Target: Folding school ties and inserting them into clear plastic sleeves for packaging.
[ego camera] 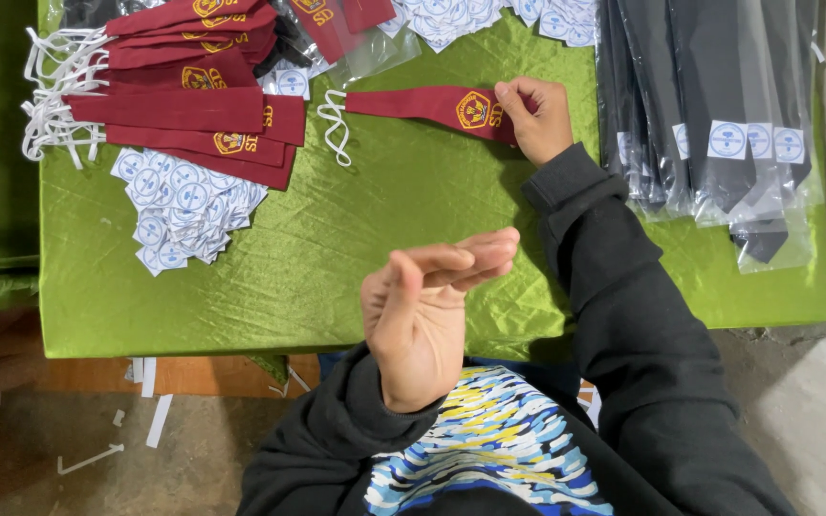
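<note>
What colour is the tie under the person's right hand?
The tie is maroon with a yellow emblem, seen in the head view.

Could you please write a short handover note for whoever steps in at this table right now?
Right hand: fingertips pressing the wide end of one maroon tie lying flat on the green cloth.
Left hand: raised, open, holding nothing.
Done: bagged dark ties stacked at right.
Left: pile of maroon ties at left, unbagged, with round white stickers heaped below them. More stickers and clear bags lie at the top edge.
</note>
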